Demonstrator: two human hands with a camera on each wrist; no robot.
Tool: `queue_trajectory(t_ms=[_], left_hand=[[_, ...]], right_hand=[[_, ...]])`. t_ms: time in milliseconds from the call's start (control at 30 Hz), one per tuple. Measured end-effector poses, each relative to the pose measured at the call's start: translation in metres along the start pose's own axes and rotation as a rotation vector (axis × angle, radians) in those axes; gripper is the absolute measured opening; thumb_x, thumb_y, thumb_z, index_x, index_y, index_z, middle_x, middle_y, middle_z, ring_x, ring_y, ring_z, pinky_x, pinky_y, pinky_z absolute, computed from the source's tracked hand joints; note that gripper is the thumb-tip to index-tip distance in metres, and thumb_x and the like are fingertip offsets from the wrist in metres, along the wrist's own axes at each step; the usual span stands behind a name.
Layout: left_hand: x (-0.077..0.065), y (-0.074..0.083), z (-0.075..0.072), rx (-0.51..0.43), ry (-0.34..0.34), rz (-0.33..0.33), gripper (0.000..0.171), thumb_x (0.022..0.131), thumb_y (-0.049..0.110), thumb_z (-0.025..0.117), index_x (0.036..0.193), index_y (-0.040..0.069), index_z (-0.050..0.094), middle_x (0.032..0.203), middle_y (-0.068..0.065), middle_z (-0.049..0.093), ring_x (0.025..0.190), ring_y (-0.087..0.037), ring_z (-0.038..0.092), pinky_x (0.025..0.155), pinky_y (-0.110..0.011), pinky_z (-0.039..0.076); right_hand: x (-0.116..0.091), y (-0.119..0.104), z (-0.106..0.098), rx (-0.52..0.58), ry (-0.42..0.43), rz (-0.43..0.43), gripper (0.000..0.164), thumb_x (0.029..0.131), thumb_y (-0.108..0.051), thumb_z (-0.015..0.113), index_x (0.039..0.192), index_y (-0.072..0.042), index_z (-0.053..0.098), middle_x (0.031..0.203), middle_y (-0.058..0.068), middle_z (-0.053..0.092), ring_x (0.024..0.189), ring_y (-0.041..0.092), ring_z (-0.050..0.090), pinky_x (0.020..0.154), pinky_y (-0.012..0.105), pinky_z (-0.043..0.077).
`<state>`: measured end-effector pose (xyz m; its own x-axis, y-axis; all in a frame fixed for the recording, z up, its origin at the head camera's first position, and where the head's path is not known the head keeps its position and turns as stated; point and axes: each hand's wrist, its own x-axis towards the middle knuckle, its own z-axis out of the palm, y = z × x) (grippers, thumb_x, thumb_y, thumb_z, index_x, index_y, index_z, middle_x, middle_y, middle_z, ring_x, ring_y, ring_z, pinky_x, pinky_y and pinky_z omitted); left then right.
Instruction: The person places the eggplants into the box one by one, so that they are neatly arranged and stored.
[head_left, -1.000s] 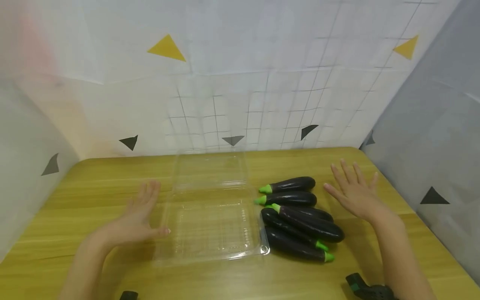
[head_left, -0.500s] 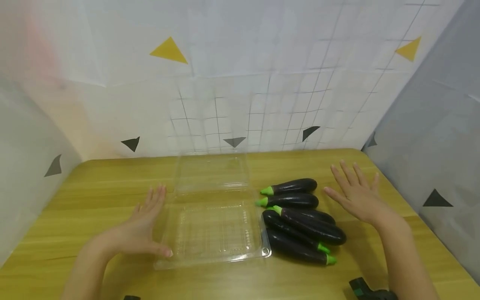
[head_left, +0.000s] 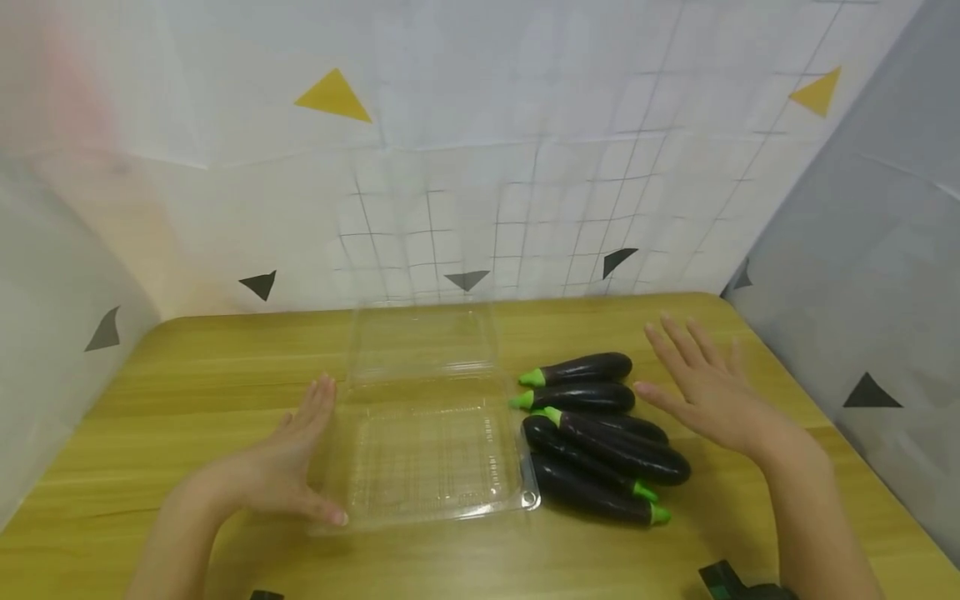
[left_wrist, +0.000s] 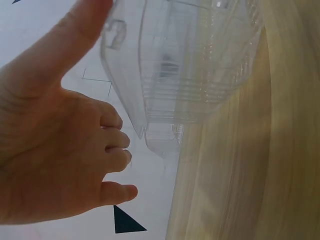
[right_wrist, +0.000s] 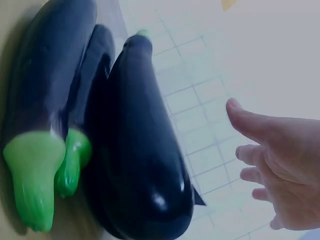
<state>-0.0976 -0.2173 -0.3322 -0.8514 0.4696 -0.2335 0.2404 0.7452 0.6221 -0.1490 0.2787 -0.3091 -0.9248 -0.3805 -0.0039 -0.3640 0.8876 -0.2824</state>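
A clear plastic clamshell box [head_left: 427, 462] lies opened on the table, its lid [head_left: 423, 337] folded back toward the wall. To the box's right is a pile of several dark purple eggplants [head_left: 622, 448] with green stems, some stacked on others. My left hand [head_left: 281, 471] is at the box's left edge with fingers extended and thumb near the front left corner; whether it touches the rim [left_wrist: 122, 75] I cannot tell. My right hand [head_left: 708, 396], fingers spread, hovers right of the eggplants and holds nothing. In the right wrist view it is apart from the nearest eggplant [right_wrist: 145, 150].
The wooden table [head_left: 420, 567] meets a white back wall [head_left: 420, 217] marked with grid lines and triangles. A grey side wall [head_left: 885, 317] rises at the right. Black wrist gear [head_left: 738, 583] shows below the right forearm.
My left hand has shifted slightly right and toward me, its thumb now near the box's front left corner. My right hand has edged left toward the eggplants. Box and eggplants have stayed put.
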Motion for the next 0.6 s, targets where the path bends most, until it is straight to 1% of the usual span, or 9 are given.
queue_trajectory(t_ms=[100,167,300,367,433,500,567,600], left_hand=[[0.000,0.003,0.001,0.012,-0.019,-0.012,0.145,0.061,0.050,0.085,0.148,-0.001,-0.019,0.152,-0.019,-0.029,0.140,-0.039,-0.022,0.108,-0.066,-0.004],[0.001,0.004,0.003,0.028,-0.026,-0.017,0.145,0.061,0.051,0.085,0.148,-0.002,-0.018,0.152,-0.020,-0.028,0.140,-0.040,-0.021,0.108,-0.066,-0.003],[0.003,0.005,0.006,0.035,-0.037,-0.032,0.146,0.060,0.052,0.085,0.149,0.000,-0.018,0.153,-0.020,-0.027,0.141,-0.040,-0.020,0.108,-0.066,-0.002],[0.003,0.004,0.007,0.023,-0.034,-0.034,0.145,0.060,0.052,0.085,0.149,0.001,-0.018,0.154,-0.020,-0.026,0.141,-0.041,-0.018,0.108,-0.066,-0.001],[0.003,0.002,0.008,0.009,-0.021,-0.024,0.145,0.061,0.049,0.086,0.149,0.000,-0.017,0.153,-0.024,-0.024,0.140,-0.044,-0.017,0.107,-0.068,-0.001],[0.001,-0.001,0.008,-0.002,-0.005,-0.023,0.146,0.060,0.046,0.088,0.149,-0.001,-0.017,0.153,-0.028,-0.022,0.140,-0.046,-0.016,0.105,-0.070,-0.001],[0.003,-0.002,0.010,0.002,0.005,-0.002,0.146,0.059,0.044,0.089,0.148,-0.005,-0.015,0.152,-0.033,-0.018,0.139,-0.049,-0.015,0.103,-0.072,0.000],[0.004,-0.003,0.011,0.004,0.002,-0.002,0.146,0.059,0.043,0.089,0.148,-0.006,-0.016,0.152,-0.034,-0.018,0.138,-0.049,-0.015,0.103,-0.073,0.000]], right_hand=[[-0.001,-0.006,-0.002,0.008,-0.023,-0.012,0.089,0.094,-0.054,0.051,0.156,-0.019,-0.003,0.161,0.015,-0.005,0.143,0.044,-0.010,0.104,0.065,-0.019],[-0.003,-0.009,-0.002,0.009,-0.032,-0.021,0.096,0.090,-0.059,0.056,0.156,-0.018,0.001,0.160,0.017,0.002,0.142,0.047,-0.002,0.106,0.068,-0.009],[-0.007,-0.015,-0.002,-0.005,-0.049,-0.039,0.106,0.078,-0.069,0.061,0.156,-0.014,0.014,0.156,0.020,0.019,0.139,0.049,0.015,0.105,0.071,0.014],[-0.008,-0.018,-0.002,-0.002,-0.056,-0.042,0.106,0.075,-0.070,0.064,0.153,-0.011,0.023,0.152,0.020,0.028,0.136,0.047,0.023,0.102,0.069,0.024],[-0.007,-0.021,-0.002,0.000,-0.060,-0.052,0.100,0.072,-0.069,0.068,0.147,-0.010,0.036,0.145,0.018,0.039,0.131,0.043,0.033,0.099,0.065,0.033],[-0.005,-0.025,0.000,0.009,-0.069,-0.067,0.089,0.071,-0.065,0.073,0.136,-0.010,0.047,0.135,0.014,0.048,0.124,0.037,0.043,0.096,0.059,0.040],[-0.007,-0.026,0.000,0.019,-0.084,-0.074,0.075,0.070,-0.058,0.078,0.124,-0.012,0.054,0.125,0.006,0.053,0.117,0.030,0.049,0.093,0.051,0.045],[-0.008,-0.026,0.000,0.027,-0.097,-0.077,0.069,0.070,-0.055,0.080,0.119,-0.012,0.055,0.120,0.003,0.054,0.113,0.027,0.051,0.091,0.048,0.046]])
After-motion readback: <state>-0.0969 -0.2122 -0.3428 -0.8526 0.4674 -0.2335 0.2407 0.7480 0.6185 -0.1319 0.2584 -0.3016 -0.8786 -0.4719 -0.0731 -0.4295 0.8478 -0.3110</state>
